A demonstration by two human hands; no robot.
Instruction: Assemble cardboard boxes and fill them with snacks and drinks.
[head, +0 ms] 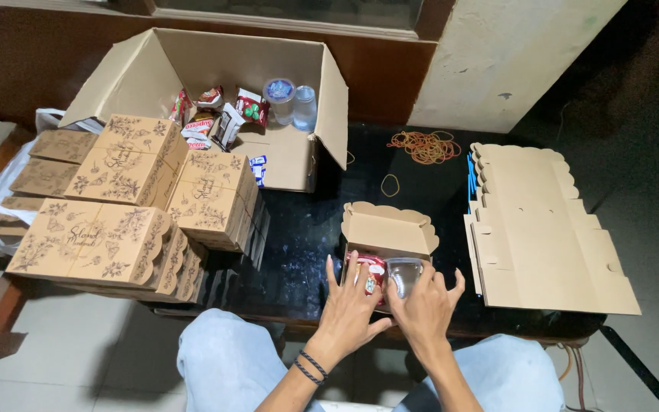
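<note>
Several printed boxes (127,198) stand packed while my left hand (350,304) and right hand (423,307), fingers spread, press snacks into one open box (387,230); flat blanks (547,229) wait.

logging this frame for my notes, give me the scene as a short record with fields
left hand: left hand on a red snack packet
right hand: right hand on a clear plastic cup
container: small open cardboard box holding both items
surface: dark glossy table
left side: stacked printed boxes
back: big carton with snacks and water cups
right side: flat box blanks, rubber bands
</note>
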